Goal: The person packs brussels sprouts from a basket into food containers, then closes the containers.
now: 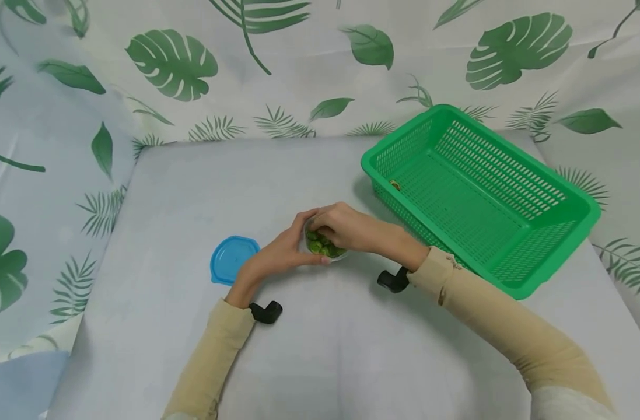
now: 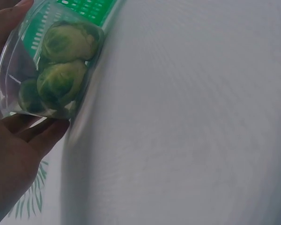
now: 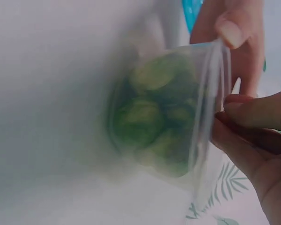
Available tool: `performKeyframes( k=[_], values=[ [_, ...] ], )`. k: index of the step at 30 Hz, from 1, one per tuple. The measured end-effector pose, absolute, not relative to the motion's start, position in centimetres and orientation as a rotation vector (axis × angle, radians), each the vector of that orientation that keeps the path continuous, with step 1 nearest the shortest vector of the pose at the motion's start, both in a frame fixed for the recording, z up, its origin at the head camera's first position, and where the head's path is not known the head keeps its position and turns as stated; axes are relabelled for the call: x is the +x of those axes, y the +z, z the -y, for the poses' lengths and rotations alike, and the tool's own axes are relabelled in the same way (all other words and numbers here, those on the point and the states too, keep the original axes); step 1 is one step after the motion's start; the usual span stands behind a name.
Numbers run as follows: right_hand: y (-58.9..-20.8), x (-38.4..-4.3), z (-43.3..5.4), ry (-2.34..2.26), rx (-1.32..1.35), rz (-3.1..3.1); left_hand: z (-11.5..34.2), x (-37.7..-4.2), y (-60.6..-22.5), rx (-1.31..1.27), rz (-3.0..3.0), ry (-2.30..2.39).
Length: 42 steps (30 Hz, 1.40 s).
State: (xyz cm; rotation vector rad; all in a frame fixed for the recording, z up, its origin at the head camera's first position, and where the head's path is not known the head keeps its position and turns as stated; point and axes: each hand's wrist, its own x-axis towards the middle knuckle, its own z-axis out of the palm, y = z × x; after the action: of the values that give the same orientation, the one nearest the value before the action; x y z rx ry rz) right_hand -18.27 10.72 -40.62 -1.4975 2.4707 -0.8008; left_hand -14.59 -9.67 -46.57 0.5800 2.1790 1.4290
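Observation:
A clear plastic container (image 1: 341, 255) holding several Brussels sprouts (image 1: 320, 242) stands on the table. My left hand (image 1: 282, 252) grips it from the left, thumb along the near side and fingers round the far side. Over its open top is my right hand (image 1: 351, 226), its fingers bent down into the mouth. In the right wrist view, the right thumb and fingers (image 3: 253, 154) come close together at the container's rim. Whether they pinch a sprout is hidden. The left wrist view shows sprouts (image 2: 63, 84) through the container's wall.
A blue lid (image 1: 233, 258) lies on the white table just left of my left hand. To the right stands a large green basket (image 1: 477, 198), with a small yellowish item (image 1: 395, 185) at its left end. Leaf-printed cloth (image 1: 298, 76) hangs behind the table.

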Motion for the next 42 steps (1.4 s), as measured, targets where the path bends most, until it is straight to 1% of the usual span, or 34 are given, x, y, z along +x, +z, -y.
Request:
performKeyframes(
  k=[6,12,17,25,28,33,42],
  values=[
    [-39.1,-18.5,-11.1,-0.837,-1.465,-2.451,9.7,-14.4,-46.7,0.563,-2.161,1.438],
    [-35.9,-19.1,-13.0,-0.829,-1.321,-2.452,9.4,-14.4,-46.5,0.568,-2.184,1.427],
    [-33.7,-20.0,-14.5,-0.844,-1.256,-2.49,9.4,-14.6,-46.6,0.561,-2.172,1.433],
    [-30.9,-21.8,-18.4,-0.771,-1.011,-2.657,9.2,-15.0,-46.7,0.581,-2.207,1.407],
    [-30.5,-22.4,-19.7,-0.711,-0.934,-2.687,9.4,-14.9,-46.5,0.573,-2.224,1.387],
    [-30.5,-23.8,-21.4,-0.615,-0.917,-2.731,9.5,-15.1,-46.2,0.574,-2.228,1.38],
    [-33.6,-25.9,-23.5,-0.574,-0.856,-2.7,9.4,-14.9,-46.4,0.567,-2.196,1.392]
  ],
)
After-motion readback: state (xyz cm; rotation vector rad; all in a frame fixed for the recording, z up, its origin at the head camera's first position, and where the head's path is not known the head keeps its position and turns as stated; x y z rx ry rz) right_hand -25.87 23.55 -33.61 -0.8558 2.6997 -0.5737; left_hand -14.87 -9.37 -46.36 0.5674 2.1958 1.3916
